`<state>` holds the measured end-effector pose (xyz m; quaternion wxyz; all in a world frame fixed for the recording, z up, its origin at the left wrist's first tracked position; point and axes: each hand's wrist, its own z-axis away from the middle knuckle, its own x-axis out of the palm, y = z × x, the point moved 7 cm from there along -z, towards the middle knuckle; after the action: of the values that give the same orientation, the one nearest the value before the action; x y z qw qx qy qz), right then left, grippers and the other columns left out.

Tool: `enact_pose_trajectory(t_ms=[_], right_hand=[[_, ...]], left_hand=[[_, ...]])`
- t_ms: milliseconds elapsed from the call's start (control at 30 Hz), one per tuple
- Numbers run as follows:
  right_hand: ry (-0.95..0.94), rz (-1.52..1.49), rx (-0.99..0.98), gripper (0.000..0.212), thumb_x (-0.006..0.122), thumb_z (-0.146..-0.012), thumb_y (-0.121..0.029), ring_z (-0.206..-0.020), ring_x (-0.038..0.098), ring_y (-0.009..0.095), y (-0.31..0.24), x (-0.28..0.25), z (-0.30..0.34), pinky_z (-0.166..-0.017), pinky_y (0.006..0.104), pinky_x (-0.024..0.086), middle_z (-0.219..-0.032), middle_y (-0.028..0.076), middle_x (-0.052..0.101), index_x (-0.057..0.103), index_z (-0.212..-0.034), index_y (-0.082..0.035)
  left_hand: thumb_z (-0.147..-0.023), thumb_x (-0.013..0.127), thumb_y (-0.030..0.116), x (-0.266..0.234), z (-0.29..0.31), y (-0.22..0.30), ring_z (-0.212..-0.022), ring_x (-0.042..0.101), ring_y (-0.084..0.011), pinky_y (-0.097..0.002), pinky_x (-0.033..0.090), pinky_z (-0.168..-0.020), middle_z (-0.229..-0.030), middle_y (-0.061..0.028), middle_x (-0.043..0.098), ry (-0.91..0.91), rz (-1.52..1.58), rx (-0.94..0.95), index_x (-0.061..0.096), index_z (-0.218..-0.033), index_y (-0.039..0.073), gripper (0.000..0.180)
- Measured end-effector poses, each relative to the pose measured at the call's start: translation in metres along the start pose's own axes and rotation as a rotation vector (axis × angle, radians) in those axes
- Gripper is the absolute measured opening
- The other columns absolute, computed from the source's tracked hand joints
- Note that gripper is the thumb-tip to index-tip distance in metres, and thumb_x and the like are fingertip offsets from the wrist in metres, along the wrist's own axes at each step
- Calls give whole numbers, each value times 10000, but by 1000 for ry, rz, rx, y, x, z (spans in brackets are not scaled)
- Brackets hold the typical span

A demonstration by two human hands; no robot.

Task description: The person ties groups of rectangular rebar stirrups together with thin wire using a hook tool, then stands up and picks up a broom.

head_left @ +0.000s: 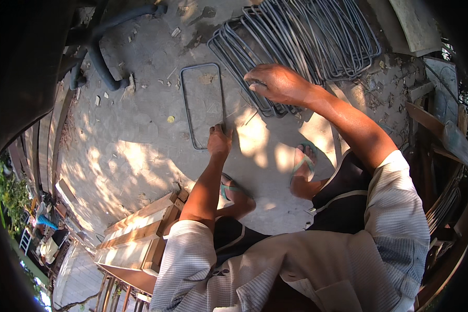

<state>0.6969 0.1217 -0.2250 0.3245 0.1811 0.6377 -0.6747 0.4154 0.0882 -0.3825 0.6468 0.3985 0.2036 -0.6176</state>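
Observation:
My left hand (219, 140) is closed on the lower right corner of a rectangular rebar stirrup (183, 101), a thin grey bent rod. That stirrup lies on the ground, apart from the others. Over the near left part of a stack of similar stirrups (343, 39) hovers my right hand (276, 83). Its fingers are loosely curled with a gap to the thumb, and nothing shows between them. The stacked stirrups lean over one another in a slanting row at the top right.
Thick dark metal legs (101, 62) stand at the upper left. Wooden planks (135, 236) are piled at the lower left. Boards and sheet scraps (444, 125) line the right side. My sandalled feet (302, 164) rest on the dusty concrete, where small chips are scattered.

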Motion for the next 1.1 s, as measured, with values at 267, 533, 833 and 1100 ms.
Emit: enact_pose_trajectory(t_ms=[267, 533, 833, 1100], right_hand=[[254, 39, -2, 310, 608, -887, -203, -1007, 659, 371, 36, -105, -14, -890, 419, 510, -1068, 214, 691, 679, -1114, -5], [542, 125, 371, 365, 603, -892, -269, -1014, 669, 358, 151, -197, 69, -885, 442, 515, -1083, 197, 701, 681, -1138, -10], [694, 307, 1189, 292, 537, -814, -186, -1013, 652, 423, 263, -200, 352, -890, 493, 520, -1050, 233, 691, 715, -974, -19], [-150, 662, 1616, 317, 565, -925, -198, -1197, 572, 368, 311, -91, 506, -886, 550, 528, -1289, 158, 581, 680, -1188, -64]], left_hand=[[-942, 606, 208, 31, -23, -43, -750, 617, -276, -371, 488, -685, -765, -92, 588, 52, 649, 34, 538, -984, 49, 178], [-1015, 565, 306, -62, -13, 46, -518, 389, -77, -254, 373, -451, -678, 35, 434, 166, 1493, -97, 470, -906, 119, 236], [-1026, 529, 268, -22, -17, 7, -526, 406, -116, -270, 374, -493, -653, 21, 392, 59, 1580, -267, 474, -974, 108, 177], [-980, 618, 274, -23, -21, -14, -573, 397, -107, -277, 370, -503, -695, 23, 406, 81, 1400, -129, 509, -1176, 48, 319]])
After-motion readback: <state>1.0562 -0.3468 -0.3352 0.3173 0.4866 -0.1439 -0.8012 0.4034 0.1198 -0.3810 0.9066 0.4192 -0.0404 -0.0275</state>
